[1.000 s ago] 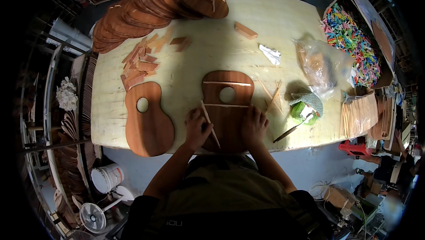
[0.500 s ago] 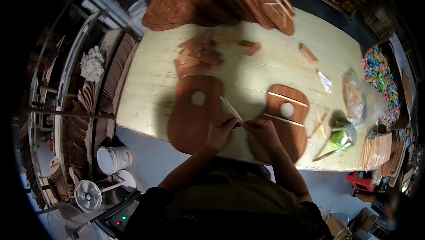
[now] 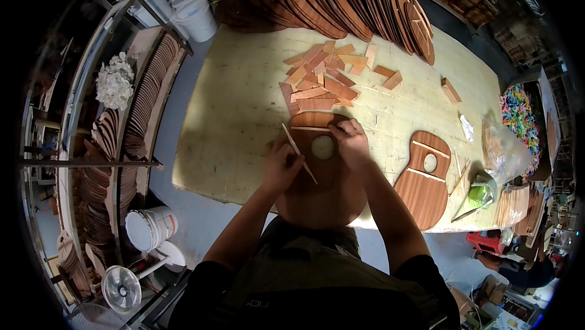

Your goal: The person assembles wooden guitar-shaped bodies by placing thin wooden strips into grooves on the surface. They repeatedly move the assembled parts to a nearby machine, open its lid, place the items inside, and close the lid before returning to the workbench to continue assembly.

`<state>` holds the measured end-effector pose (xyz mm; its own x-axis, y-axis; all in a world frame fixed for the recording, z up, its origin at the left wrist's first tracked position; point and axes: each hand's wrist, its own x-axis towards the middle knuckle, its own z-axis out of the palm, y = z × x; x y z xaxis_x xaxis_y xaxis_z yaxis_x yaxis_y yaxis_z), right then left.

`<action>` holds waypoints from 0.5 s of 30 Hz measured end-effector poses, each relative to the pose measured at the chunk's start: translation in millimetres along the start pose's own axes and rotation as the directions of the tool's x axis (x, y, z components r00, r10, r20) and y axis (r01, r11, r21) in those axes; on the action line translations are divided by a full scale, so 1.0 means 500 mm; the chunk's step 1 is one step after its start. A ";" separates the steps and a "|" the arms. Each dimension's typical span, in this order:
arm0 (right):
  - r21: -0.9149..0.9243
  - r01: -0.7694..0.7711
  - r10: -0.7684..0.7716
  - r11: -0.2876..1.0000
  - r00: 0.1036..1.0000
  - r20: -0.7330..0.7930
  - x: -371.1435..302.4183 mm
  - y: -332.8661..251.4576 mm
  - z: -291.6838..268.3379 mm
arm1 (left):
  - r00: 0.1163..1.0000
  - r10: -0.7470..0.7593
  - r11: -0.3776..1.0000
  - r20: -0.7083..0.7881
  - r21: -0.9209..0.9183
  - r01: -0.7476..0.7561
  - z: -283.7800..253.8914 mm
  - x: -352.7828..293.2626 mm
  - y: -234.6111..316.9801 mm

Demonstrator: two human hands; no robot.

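A brown guitar-shaped wooden plate [image 3: 332, 199] with a round sound hole lies in front of me at the table's near edge. Across it, just beyond the hole, lies a thin pale wooden strip [image 3: 309, 128]. My right hand [image 3: 352, 140] pinches the right end of that strip against the plate. My left hand [image 3: 283, 164], over the plate's left side, has its fingers closed around a second pale wooden strip [image 3: 293, 141], which slants across the hand. To the right rests a smaller-looking matching plate [image 3: 421, 199] with two pale strips across it, one on each side of its hole.
Loose flat wood pieces [image 3: 323, 77] are heaped beyond the plate. A long row of stacked plates [image 3: 341, 4] lines the table's far side. At right are a green-lined cup [image 3: 480, 193], a brush [image 3: 464, 215] and a plastic bag [image 3: 506, 147]. A fan [image 3: 122, 287] stands at lower left.
My hands have parted; before, they were together holding two strips between the plates. One strip now lies across the left plate under my right hand. The view has shifted.
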<state>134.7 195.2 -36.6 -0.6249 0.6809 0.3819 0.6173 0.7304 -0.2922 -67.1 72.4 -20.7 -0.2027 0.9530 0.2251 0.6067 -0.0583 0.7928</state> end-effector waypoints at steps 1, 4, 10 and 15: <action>-0.014 -0.083 0.081 0.996 0.994 -0.071 -0.004 -0.013 -0.007 | 1.000 0.008 1.000 0.007 0.013 -0.008 -0.001 0.001 -0.002; 0.080 -0.447 0.454 0.891 0.877 -0.157 -0.049 -0.034 -0.019 | 0.999 0.003 0.999 0.036 -0.042 -0.001 0.000 0.006 -0.013; -0.276 -0.482 0.474 0.832 0.875 -0.100 -0.098 -0.055 0.000 | 0.996 -0.006 0.999 0.086 -0.039 0.009 0.000 0.013 -0.031; -0.326 -0.483 0.479 0.813 0.872 -0.099 -0.094 -0.063 -0.005 | 0.998 0.037 0.999 0.059 0.019 -0.038 0.002 0.012 -0.027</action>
<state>145.6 140.0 -43.3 -0.2024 0.9383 0.2803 0.9592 0.2476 -0.1364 -75.7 79.1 -30.4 -0.1344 0.9661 0.2202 0.6280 -0.0888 0.7731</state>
